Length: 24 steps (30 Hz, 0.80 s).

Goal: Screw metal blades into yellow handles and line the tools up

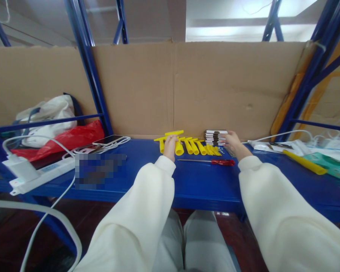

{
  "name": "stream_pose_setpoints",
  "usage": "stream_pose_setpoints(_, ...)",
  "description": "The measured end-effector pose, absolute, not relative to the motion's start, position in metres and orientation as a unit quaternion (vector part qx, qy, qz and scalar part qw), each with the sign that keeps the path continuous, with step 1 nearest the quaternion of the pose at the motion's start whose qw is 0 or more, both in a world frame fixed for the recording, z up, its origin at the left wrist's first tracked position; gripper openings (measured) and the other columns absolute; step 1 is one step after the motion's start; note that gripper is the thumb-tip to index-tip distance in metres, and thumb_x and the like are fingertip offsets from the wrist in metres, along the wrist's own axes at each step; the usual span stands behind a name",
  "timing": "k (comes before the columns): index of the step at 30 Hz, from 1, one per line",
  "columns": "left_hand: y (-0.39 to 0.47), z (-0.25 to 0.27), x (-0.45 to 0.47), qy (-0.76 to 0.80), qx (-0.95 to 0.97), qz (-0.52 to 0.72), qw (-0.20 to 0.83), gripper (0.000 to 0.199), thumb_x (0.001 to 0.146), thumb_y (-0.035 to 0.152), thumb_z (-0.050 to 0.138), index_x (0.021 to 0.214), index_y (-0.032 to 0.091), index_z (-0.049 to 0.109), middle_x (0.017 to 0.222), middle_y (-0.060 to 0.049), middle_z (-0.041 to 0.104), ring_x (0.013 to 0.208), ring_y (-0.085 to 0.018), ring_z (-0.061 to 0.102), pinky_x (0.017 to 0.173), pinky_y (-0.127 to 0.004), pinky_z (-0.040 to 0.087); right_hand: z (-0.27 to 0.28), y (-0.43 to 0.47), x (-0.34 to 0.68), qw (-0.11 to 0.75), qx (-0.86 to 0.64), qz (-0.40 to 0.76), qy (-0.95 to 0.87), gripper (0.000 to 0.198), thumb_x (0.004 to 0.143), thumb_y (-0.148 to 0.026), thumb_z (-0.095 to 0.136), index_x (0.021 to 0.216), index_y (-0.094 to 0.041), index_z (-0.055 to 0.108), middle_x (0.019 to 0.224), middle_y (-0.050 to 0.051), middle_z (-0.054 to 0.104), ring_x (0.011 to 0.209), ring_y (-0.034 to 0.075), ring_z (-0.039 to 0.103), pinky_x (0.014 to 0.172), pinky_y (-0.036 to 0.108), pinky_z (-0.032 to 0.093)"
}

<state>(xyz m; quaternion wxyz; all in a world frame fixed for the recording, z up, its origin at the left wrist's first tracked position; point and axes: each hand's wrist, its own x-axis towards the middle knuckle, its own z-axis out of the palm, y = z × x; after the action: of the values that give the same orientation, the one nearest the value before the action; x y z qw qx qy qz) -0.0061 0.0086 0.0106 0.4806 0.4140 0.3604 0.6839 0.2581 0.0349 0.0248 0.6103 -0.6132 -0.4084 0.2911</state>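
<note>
My left hand (170, 146) is closed, its fingers at a yellow T-shaped piece (174, 133) in a row of yellow parts on the blue shelf. Beside it, more yellow T-shaped pieces (193, 146) with hollow round ends stand in line, ending in small flat yellow pieces (214, 150). My right hand (234, 144) has its fingers closed at the right end of a stack of slim white pieces with dark brown bands (215, 137). In front of the row lies a screwdriver with a red handle (222, 162), its shaft pointing left.
A cardboard panel (215, 87) backs the blue shelf (147, 189). To the left are a white power strip (48, 173), cables, a phone (109, 140) and a red bag (73, 136). Rightward lie a yellow tube (304, 162), a green packet (328, 165) and white packages.
</note>
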Motion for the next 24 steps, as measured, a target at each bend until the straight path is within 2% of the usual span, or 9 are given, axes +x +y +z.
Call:
stream_pose_setpoints(3,0.007,0.013,-0.007,0.357,0.404,0.685,0.490,0.018,0.071,0.011,0.058,0.084,0.023,0.053,0.071,0.004,0.060,0.064,-0.013,0.062,0.063,-0.024,0.050,0.017,0.027,0.260,0.595,-0.625,0.279,-0.422,0.050,0.078,-0.016,0.067,0.125,-0.021,0.053,0.103,0.010,0.070,0.057,0.010,0.060,0.042,0.018,0.044)
stream_pose_setpoints(6,0.004,0.016,-0.008,0.368,0.397,0.685,0.488,0.026,0.070,0.010,0.062,0.090,0.024,0.054,0.072,0.004,0.061,0.061,-0.012,0.061,0.062,-0.023,0.050,0.011,0.019,0.260,0.551,-0.653,0.234,-0.464,0.041,0.077,-0.017,0.068,0.118,-0.017,0.060,0.097,0.010,0.072,0.061,0.013,0.063,0.047,0.021,0.047)
stream_pose_setpoints(10,0.002,0.018,-0.010,0.388,0.401,0.667,0.494,0.046,0.070,0.008,0.058,0.112,0.025,0.055,0.072,0.004,0.062,0.050,-0.011,0.055,0.055,-0.024,0.050,0.006,0.006,0.258,0.409,-0.643,0.134,-0.633,0.011,0.075,-0.012,0.067,0.085,-0.016,0.070,0.085,0.007,0.074,0.078,0.018,0.067,0.073,0.027,0.054)
stream_pose_setpoints(13,0.000,0.019,-0.011,0.393,0.405,0.663,0.492,0.068,0.068,0.007,0.057,0.132,0.028,0.048,0.080,0.002,0.064,0.049,-0.012,0.056,0.054,-0.026,0.051,0.006,-0.003,0.255,0.313,-0.625,0.098,-0.709,0.008,0.074,-0.010,0.066,0.074,-0.017,0.070,0.084,0.007,0.075,0.084,0.020,0.069,0.087,0.030,0.052)
stream_pose_setpoints(16,0.000,0.019,-0.011,0.391,0.411,0.661,0.491,0.081,0.067,0.009,0.059,0.144,0.029,0.041,0.083,0.000,0.065,0.052,-0.015,0.061,0.057,-0.030,0.054,0.007,-0.008,0.253,0.274,-0.621,0.090,-0.729,0.010,0.075,-0.010,0.063,0.071,-0.017,0.069,0.083,0.006,0.076,0.083,0.020,0.068,0.086,0.031,0.052)
stream_pose_setpoints(19,0.000,0.018,-0.010,0.377,0.423,0.658,0.497,0.081,0.069,0.013,0.060,0.147,0.025,0.042,0.074,0.001,0.063,0.053,-0.017,0.063,0.059,-0.032,0.056,0.008,-0.010,0.253,0.256,-0.619,0.091,-0.737,0.009,0.074,-0.012,0.064,0.068,-0.017,0.069,0.076,0.005,0.074,0.080,0.020,0.068,0.082,0.029,0.052)
stream_pose_setpoints(24,0.001,0.017,-0.010,0.359,0.420,0.664,0.504,0.076,0.067,0.015,0.063,0.141,0.020,0.050,0.060,0.006,0.056,0.041,-0.011,0.051,0.047,-0.024,0.048,0.006,-0.009,0.256,0.242,-0.617,0.104,-0.741,0.007,0.072,-0.021,0.067,0.067,-0.018,0.071,0.067,0.003,0.071,0.076,0.021,0.067,0.073,0.027,0.051)
